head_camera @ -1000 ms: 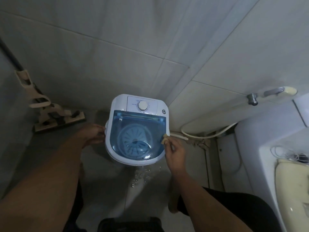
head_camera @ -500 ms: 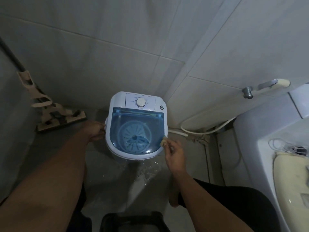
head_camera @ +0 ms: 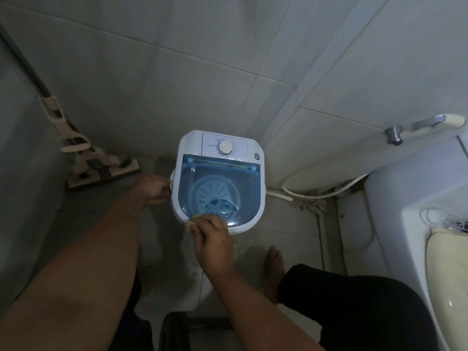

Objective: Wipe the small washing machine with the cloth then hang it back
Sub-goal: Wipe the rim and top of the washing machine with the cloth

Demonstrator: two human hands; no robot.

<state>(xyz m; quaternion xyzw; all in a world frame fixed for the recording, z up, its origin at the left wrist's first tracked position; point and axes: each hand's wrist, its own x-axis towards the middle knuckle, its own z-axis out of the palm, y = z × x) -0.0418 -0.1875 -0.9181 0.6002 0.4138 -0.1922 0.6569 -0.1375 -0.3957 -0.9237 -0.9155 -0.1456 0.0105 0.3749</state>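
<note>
A small white washing machine (head_camera: pixel 253 148) with a clear blue lid and a round dial stands on the tiled floor against the wall. My left hand (head_camera: pixel 152 188) grips its left side at a small white handle. My right hand (head_camera: pixel 212 239) is shut on a small yellowish cloth (head_camera: pixel 190 225) and presses it on the machine's front left rim. Most of the cloth is hidden under my fingers.
A flat mop (head_camera: pixel 101 171) leans in the left corner. A white hose (head_camera: pixel 321 193) lies on the floor right of the machine, below a wall tap (head_camera: pixel 393 135). A toilet (head_camera: pixel 445 274) fills the right edge. My bare foot (head_camera: pixel 274 259) and a dark stool (head_camera: pixel 192 330) are below. Water drops spot the floor.
My right hand has slid the cloth from the machine's right rim around to its front left rim. My left hand has stayed on the left side.
</note>
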